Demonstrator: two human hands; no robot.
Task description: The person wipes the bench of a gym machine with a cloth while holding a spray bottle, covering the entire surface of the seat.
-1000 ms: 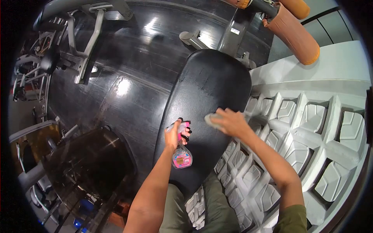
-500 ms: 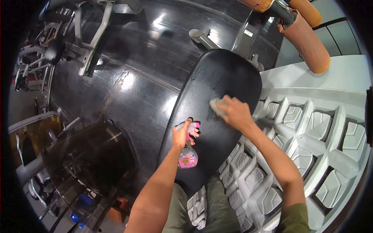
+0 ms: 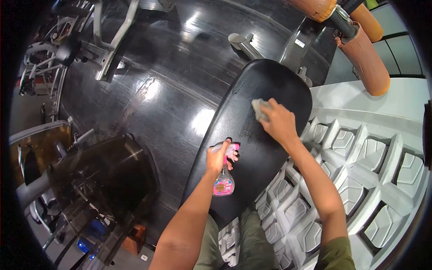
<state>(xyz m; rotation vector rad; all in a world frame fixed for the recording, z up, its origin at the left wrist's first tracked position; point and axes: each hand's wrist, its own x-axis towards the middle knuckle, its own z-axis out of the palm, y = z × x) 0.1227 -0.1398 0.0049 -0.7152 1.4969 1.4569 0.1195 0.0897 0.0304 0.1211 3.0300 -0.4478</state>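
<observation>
Right hand [image 3: 280,122] is closed over a grey cloth [image 3: 258,108], pressing it flat against the upper part of the black padded bench [image 3: 252,148]. Left hand [image 3: 219,158] grips a spray bottle [image 3: 223,182] by its neck, the pink-labelled body hanging down over the lower part of the pad. White moulded panels [image 3: 360,162] lie just beside the bench on the right, glossy dark floor [image 3: 171,81] on the left

Cloth [image 3: 258,107] mostly under right hand [image 3: 280,122], spray bottle [image 3: 223,184] label unreadable
</observation>
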